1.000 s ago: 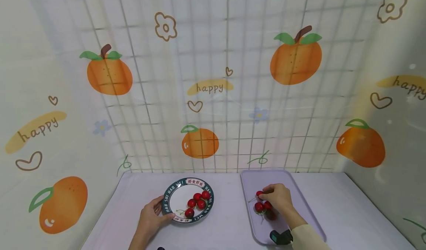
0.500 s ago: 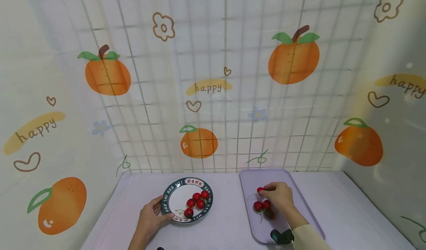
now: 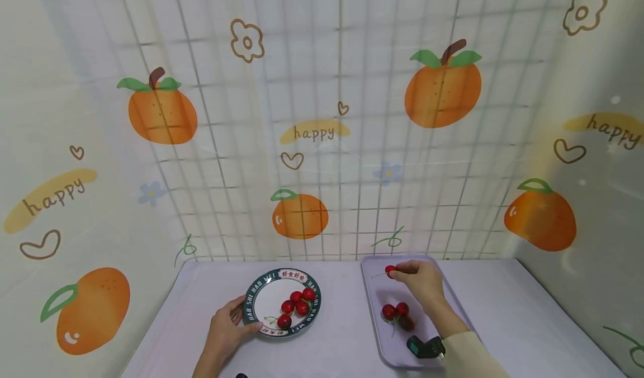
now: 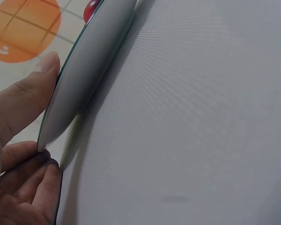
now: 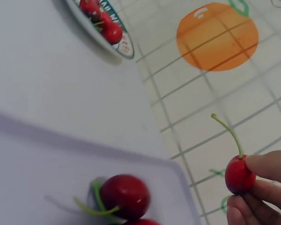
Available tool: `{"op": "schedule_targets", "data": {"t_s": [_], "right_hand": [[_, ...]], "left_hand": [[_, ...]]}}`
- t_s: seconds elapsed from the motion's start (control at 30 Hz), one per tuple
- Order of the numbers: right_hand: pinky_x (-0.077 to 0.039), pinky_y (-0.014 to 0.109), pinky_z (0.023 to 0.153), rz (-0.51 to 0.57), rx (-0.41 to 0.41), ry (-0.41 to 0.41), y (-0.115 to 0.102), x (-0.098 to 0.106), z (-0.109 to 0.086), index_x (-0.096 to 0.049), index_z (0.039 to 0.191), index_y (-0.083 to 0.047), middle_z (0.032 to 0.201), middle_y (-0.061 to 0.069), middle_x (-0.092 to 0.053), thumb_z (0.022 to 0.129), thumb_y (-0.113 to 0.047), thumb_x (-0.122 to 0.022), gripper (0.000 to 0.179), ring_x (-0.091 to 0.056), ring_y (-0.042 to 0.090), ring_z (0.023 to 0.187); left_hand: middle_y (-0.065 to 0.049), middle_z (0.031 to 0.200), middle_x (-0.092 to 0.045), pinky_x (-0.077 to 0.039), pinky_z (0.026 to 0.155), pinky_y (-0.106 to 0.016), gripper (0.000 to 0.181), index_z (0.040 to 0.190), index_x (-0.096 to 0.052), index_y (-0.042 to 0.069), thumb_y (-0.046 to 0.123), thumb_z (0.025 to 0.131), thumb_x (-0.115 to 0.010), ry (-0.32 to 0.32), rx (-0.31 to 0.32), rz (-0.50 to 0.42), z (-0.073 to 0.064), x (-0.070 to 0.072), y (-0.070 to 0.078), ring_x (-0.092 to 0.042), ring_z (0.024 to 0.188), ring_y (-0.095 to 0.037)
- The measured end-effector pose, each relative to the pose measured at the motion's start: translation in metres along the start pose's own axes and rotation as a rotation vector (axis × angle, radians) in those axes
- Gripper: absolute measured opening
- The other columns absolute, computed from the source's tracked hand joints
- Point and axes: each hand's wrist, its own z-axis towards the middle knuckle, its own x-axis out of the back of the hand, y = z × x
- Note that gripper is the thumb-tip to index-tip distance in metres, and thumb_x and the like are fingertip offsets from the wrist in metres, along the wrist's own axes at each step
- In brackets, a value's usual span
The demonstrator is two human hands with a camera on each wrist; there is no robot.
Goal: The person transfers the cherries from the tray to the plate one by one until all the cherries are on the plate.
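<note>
On the left, my left hand (image 3: 225, 330) grips the near-left rim of a white plate (image 3: 270, 299) with a dark green lettered border. In the left wrist view, the thumb (image 4: 35, 86) lies over the rim, with the fingers curled at its edge. Several red cherries (image 3: 302, 308) with green stems lie on the plate's right side. My right hand (image 3: 422, 283) pinches one cherry (image 5: 239, 174) by its body between thumb and fingers, its stem pointing up in the right wrist view. That cherry is above the far part of a lilac tray (image 3: 389, 347). Three cherries (image 3: 389, 312) lie clustered on the tray.
A small black device (image 3: 425, 346) sits at my right wrist, over the tray's near end. White tabletop (image 3: 342, 311) separates plate and tray. Behind the table hangs a curtain (image 3: 312, 171) printed with oranges. A small dark object (image 3: 242, 376) shows at the bottom edge.
My right hand has lifted the cherry up and away from the cluster on the tray. The left hand and plate have stayed in place.
</note>
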Motion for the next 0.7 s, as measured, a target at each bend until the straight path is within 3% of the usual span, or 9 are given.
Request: {"op": "schedule_targets", "data": {"t_s": [0.1,0.27,0.5,0.7], "right_hand": [[-0.056,0.034,0.079,0.033,0.013,0.002,-0.007,0.003,0.000,-0.078,0.109,0.004,0.099,0.014,-0.079,0.090,-0.017,-0.085,0.029,-0.070,0.030,0.099],[-0.053,0.043,0.086,0.080,-0.025,-0.010,-0.015,0.004,0.001,-0.077,0.112,0.002,0.103,0.014,-0.079,0.091,-0.021,-0.084,0.032,-0.068,0.034,0.106],[-0.055,0.039,0.087,0.146,-0.021,-0.009,-0.027,-0.003,-0.002,-0.077,0.115,0.002,0.104,0.013,-0.079,0.092,-0.017,-0.083,0.031,-0.071,0.029,0.102],[-0.053,0.050,0.093,0.183,-0.033,-0.050,-0.043,-0.015,-0.005,-0.077,0.115,0.001,0.102,0.011,-0.080,0.092,-0.019,-0.083,0.031,-0.070,0.031,0.105]], "left_hand": [[-0.029,0.153,-0.051,-0.050,0.114,-0.044,0.097,0.147,-0.053,-0.006,0.027,0.069,-0.100,-0.002,0.011,0.003,0.000,0.000,0.001,-0.049,0.142,-0.045],[-0.029,0.153,-0.051,-0.050,0.114,-0.044,0.097,0.148,-0.053,-0.006,0.026,0.069,-0.100,-0.003,0.019,-0.005,-0.001,0.000,0.003,-0.049,0.143,-0.045],[-0.029,0.153,-0.051,-0.050,0.113,-0.044,0.097,0.147,-0.053,-0.006,0.027,0.068,-0.100,0.001,0.016,-0.002,0.000,0.000,0.001,-0.050,0.142,-0.045],[-0.028,0.153,-0.052,-0.050,0.113,-0.044,0.097,0.147,-0.054,-0.004,0.026,0.068,-0.100,0.009,0.032,-0.011,0.002,-0.003,0.000,-0.050,0.142,-0.044]]}}
